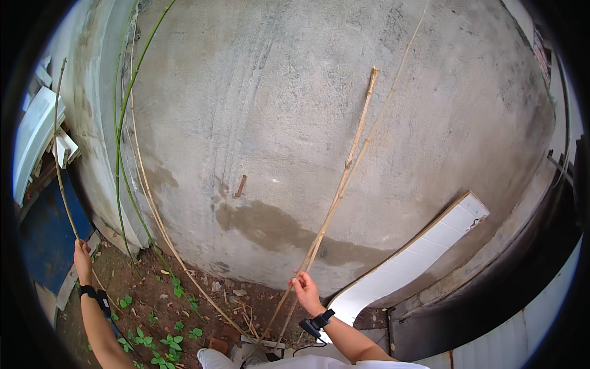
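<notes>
My left hand (82, 263) is closed round a thin brown stick (62, 178), which rises steeply at the far left and also runs on below the fist. At the lower middle, my right hand (306, 290) pinches at a dry tan bamboo pole (348, 165) with thumb and fingers. Beside it a thinner, longer bamboo cane (369, 140) leans on the wall, crossing close by near my fingers. Exactly which of the two is gripped is partly hidden. Each wrist wears a dark strap.
Green stems (118, 132) and a pale bent cane (153, 209) lean against the grey concrete wall (276, 111). A white panel (409, 258) is propped at the right. Small leafy plants (169, 344) grow in the soil. A blue board (46, 227) stands at the left.
</notes>
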Demonstrator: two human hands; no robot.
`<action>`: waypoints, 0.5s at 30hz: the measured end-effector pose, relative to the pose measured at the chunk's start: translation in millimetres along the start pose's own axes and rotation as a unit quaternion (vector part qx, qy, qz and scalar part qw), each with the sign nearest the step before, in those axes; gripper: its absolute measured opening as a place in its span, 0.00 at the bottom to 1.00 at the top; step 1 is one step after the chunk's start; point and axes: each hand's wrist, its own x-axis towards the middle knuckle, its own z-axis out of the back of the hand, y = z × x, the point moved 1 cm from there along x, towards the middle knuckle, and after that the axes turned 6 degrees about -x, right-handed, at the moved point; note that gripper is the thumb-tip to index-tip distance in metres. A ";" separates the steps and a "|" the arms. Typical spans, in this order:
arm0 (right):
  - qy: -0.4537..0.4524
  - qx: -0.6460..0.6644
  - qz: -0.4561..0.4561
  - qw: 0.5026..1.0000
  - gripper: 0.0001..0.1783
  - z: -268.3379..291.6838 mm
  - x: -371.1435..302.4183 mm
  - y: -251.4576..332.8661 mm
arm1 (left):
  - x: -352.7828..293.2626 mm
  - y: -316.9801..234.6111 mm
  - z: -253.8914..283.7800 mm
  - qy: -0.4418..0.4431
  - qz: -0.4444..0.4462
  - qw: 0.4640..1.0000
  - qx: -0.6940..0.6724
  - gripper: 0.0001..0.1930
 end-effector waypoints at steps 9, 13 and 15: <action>0.006 -0.048 -0.036 0.998 0.09 -40.7 69.4 -7.2 | -11.2 -42.7 7.5 0.010 0.034 0.999 0.011 0.04; -0.069 -0.108 0.022 0.992 0.15 -34.0 66.0 14.7 | 0.4 -12.1 12.8 0.019 0.001 0.999 0.035 0.05; -0.159 -0.216 0.108 0.957 0.19 -16.4 51.5 46.7 | 0.0 -8.8 23.1 0.013 -0.005 0.999 0.039 0.06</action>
